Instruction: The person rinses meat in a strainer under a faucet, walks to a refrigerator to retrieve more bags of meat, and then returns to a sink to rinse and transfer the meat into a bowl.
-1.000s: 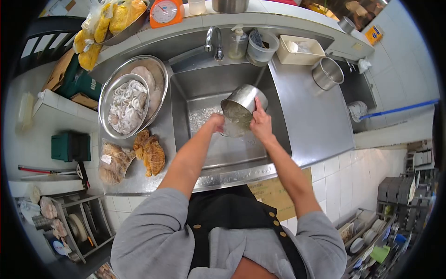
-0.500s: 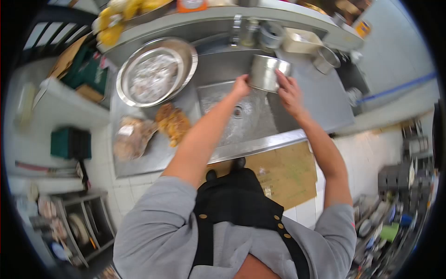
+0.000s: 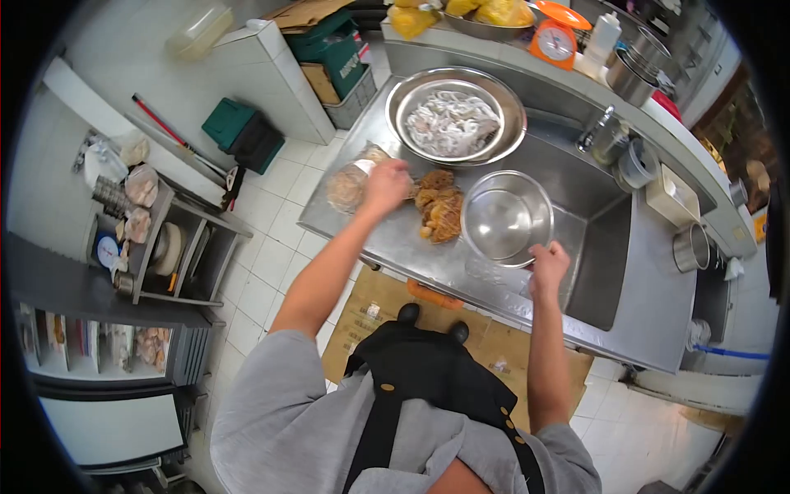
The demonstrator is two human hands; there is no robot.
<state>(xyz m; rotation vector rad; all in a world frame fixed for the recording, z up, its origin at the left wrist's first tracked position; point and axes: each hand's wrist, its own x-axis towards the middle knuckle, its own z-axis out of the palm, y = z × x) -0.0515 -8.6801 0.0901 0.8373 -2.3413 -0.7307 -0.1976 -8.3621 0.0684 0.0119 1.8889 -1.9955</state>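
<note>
In the head view my left hand (image 3: pixel 385 186) is over a clear plastic bag (image 3: pixel 350 188) of pale brown food, its fingers curled at the bag's upper right part. They partly hide the bag. My right hand (image 3: pixel 549 267) grips the rim of a round steel pot (image 3: pixel 506 216), which tilts with its open mouth towards me at the sink's left edge. Its inside looks bare and shiny. Between the bag and the pot lies a brown-yellow piece of food (image 3: pixel 439 206) on the steel counter. Behind them stands a steel bowl (image 3: pixel 401 123) of whitish strips, inside a larger basin (image 3: pixel 516 123).
The sink (image 3: pixel 588 272) is to the right, with a faucet (image 3: pixel 594 130) behind it. A white container (image 3: pixel 671 198) and a steel cup (image 3: pixel 691 249) stand on the right side. An orange scale (image 3: pixel 556 45) is on the back ledge. Cardboard (image 3: pixel 362 317) covers the floor at my feet.
My left hand has let go of the pot and moved left to the bag. The pot, in my right hand, has moved from above the sink to its left side. The view has turned left.
</note>
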